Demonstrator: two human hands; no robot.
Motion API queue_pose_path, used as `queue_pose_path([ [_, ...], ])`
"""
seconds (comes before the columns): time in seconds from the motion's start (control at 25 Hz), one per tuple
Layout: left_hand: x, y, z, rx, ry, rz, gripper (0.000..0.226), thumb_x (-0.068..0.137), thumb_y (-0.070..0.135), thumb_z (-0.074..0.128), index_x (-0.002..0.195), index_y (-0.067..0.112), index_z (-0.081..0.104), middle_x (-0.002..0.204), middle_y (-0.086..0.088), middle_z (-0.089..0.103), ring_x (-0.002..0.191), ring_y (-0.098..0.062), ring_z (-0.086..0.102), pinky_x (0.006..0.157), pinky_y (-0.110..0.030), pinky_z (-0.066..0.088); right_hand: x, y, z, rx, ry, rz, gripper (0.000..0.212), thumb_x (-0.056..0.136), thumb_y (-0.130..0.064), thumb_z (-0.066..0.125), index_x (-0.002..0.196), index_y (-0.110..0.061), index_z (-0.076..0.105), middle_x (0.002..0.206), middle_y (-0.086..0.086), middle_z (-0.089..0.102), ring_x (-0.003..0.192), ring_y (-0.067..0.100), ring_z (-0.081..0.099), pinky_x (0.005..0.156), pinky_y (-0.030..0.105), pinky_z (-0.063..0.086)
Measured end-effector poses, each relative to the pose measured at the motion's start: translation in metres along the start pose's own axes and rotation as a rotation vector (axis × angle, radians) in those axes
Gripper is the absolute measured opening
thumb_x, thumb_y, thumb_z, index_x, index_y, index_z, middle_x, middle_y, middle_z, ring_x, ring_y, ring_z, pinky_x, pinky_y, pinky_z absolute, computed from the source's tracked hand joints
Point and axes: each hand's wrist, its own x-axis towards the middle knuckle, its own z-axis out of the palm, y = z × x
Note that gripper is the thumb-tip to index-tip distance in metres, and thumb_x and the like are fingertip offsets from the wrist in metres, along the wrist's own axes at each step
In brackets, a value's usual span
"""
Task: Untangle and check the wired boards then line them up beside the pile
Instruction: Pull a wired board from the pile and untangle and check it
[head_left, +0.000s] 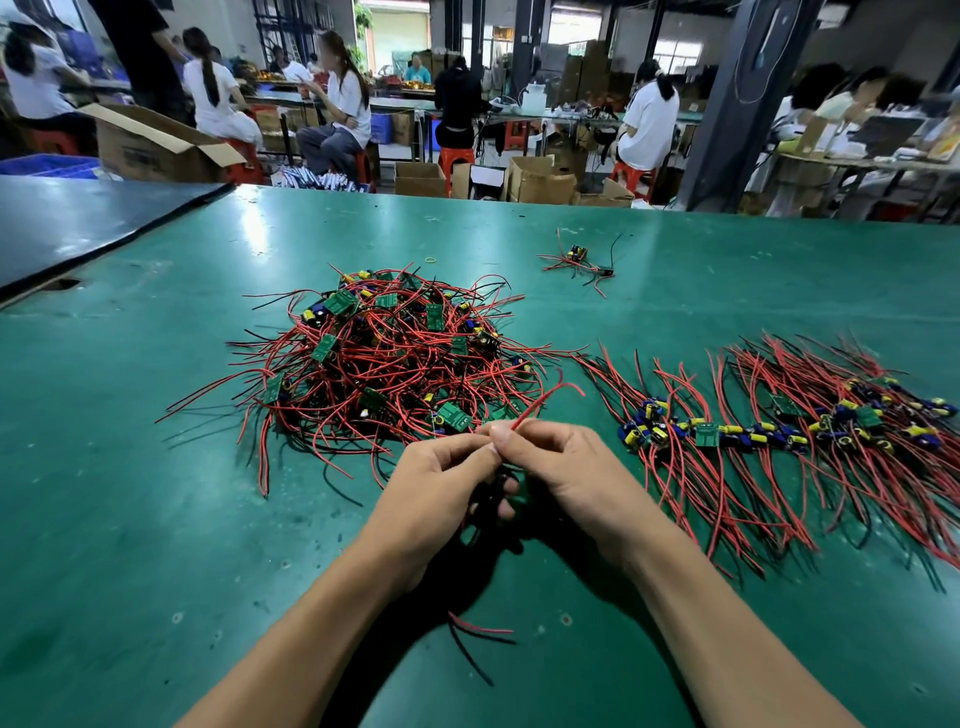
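Green tabletop (156, 519), long, workshop bench.

Tangled pile (379, 358) of wired boards sits mid-tabletop: small green boards, yellow and blue capacitors, red and black leads knotted through each other. A lot is left in it.

Lined-up row (779, 431) runs beside the pile toward the right edge. The boards lie in a band with the leads combed toward the near edge. Looks like a good share is already sorted.

Stray cluster (576, 260) of a few wired boards lies well apart, toward the far edge. Purpose unclear; possibly rejects.

Left hand (436, 483), near the near edge at centre: fingers curled round a held bundle (491, 496) of dark leads. The board itself is hidden between the palms. Loose lead ends (480, 630) trail under the wrists onto the tabletop.

Right hand (561, 467), touching the left at the fingertips: thumb and forefinger pinch a red lead (545, 397) that arcs up toward the pile's near rim. The other fingers are loosely folded.

Yellow rubber band (430, 259), just beyond the pile.

Step, as I judge it: untangling and checking one unit, just clear of the pile. Next calls for straightening that red lead, a look at the board, then laying it at the row's left end, leads toward the near edge.
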Motion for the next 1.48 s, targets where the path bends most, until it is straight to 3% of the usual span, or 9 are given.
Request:
queue_pose_path([
  [0.24, 0.000, -0.002, -0.006, 0.100, -0.078, -0.025, 0.020, 0.094, 0.012, 0.060, 0.082, 0.012, 0.076, 0.068, -0.012, 0.068, 0.051, -0.020, 0.057, 0.051, -0.025, 0.050, 0.001, 0.000, -0.003, -0.052, 0.032, 0.000, 0.036, 0.093, -0.046, 0.067, 0.096, -0.012, 0.079, 0.063, 0.006, 0.068, 0.049, 0.018, 0.061, 0.052, 0.027, 0.053],
  [0.36, 0.001, -0.003, -0.004, 0.155, -0.105, -0.016, 0.016, 0.093, 0.013, 0.062, 0.084, 0.007, 0.074, 0.070, -0.012, 0.069, 0.054, -0.021, 0.057, 0.054, -0.026, 0.049, 0.007, -0.001, -0.013, -0.141, 0.241, -0.068, 0.034, 0.093, -0.046, 0.066, 0.087, -0.016, 0.080, 0.045, -0.002, 0.040, 0.036, 0.010, 0.037, 0.040, 0.016, 0.031],
  [0.48, 0.001, -0.002, -0.002, 0.167, -0.140, -0.028, 0.016, 0.093, 0.014, 0.063, 0.086, 0.003, 0.072, 0.071, -0.013, 0.069, 0.056, -0.022, 0.058, 0.056, -0.027, 0.050, 0.012, -0.001, -0.019, -0.041, 0.334, -0.118, 0.036, 0.096, -0.044, 0.061, 0.081, -0.018, 0.080, 0.050, -0.005, 0.023, 0.038, 0.008, 0.018, 0.038, 0.016, 0.017],
  [0.84, -0.001, 0.001, -0.001, 0.136, -0.172, -0.059, 0.015, 0.091, 0.013, 0.064, 0.085, 0.003, 0.074, 0.070, -0.014, 0.069, 0.061, -0.022, 0.059, 0.056, -0.027, 0.051, 0.011, -0.015, -0.022, 0.431, 0.295, 0.019, 0.055, 0.093, -0.053, 0.056, 0.053, -0.017, 0.070, 0.057, -0.005, 0.043, 0.035, 0.004, 0.023, 0.035, 0.017, 0.020],
  [1.04, -0.002, 0.000, -0.003, 0.156, -0.155, -0.052, 0.016, 0.095, 0.010, 0.059, 0.088, 0.002, 0.071, 0.067, -0.014, 0.067, 0.053, -0.022, 0.057, 0.055, -0.027, 0.051, 0.009, -0.009, -0.019, 0.084, 0.313, -0.042, 0.051, 0.092, -0.054, 0.059, 0.066, -0.014, 0.076, 0.054, -0.006, 0.035, 0.036, 0.005, 0.025, 0.036, 0.017, 0.021],
  [1.16, -0.002, -0.002, -0.001, 0.126, -0.119, -0.028, 0.016, 0.098, 0.011, 0.055, 0.093, 0.002, 0.068, 0.065, -0.013, 0.064, 0.049, -0.020, 0.057, 0.052, -0.030, 0.053, 0.005, 0.003, -0.005, -0.006, 0.139, -0.027, 0.042, 0.093, -0.052, 0.063, 0.090, -0.013, 0.076, 0.052, 0.005, 0.055, 0.037, 0.018, 0.052, 0.041, 0.024, 0.045],
  [1.28, -0.001, -0.001, -0.002, 0.115, -0.098, -0.018, 0.021, 0.097, 0.015, 0.056, 0.080, 0.010, 0.069, 0.062, -0.012, 0.063, 0.046, -0.019, 0.055, 0.049, -0.025, 0.049, 0.005, 0.006, -0.002, -0.117, 0.071, -0.047, 0.041, 0.091, -0.053, 0.066, 0.089, -0.014, 0.078, 0.063, 0.013, 0.065, 0.049, 0.022, 0.061, 0.051, 0.030, 0.050],
  [1.36, -0.001, 0.001, -0.004, 0.094, -0.119, -0.038, 0.022, 0.095, 0.016, 0.057, 0.078, 0.012, 0.070, 0.060, -0.011, 0.061, 0.045, -0.019, 0.053, 0.048, -0.023, 0.046, 0.008, 0.003, -0.011, -0.280, 0.196, -0.134, 0.044, 0.086, -0.060, 0.067, 0.082, -0.018, 0.080, 0.060, 0.014, 0.061, 0.056, 0.017, 0.054, 0.058, 0.029, 0.044],
  [1.48, -0.002, 0.004, -0.003, 0.099, -0.168, -0.063, 0.022, 0.094, 0.017, 0.059, 0.077, 0.013, 0.071, 0.059, -0.011, 0.060, 0.046, -0.019, 0.053, 0.048, -0.022, 0.045, 0.011, 0.002, -0.021, -0.222, 0.340, -0.221, 0.047, 0.080, -0.063, 0.068, 0.080, -0.017, 0.079, 0.046, -0.002, 0.033, 0.043, 0.010, 0.029, 0.046, 0.020, 0.027],
])
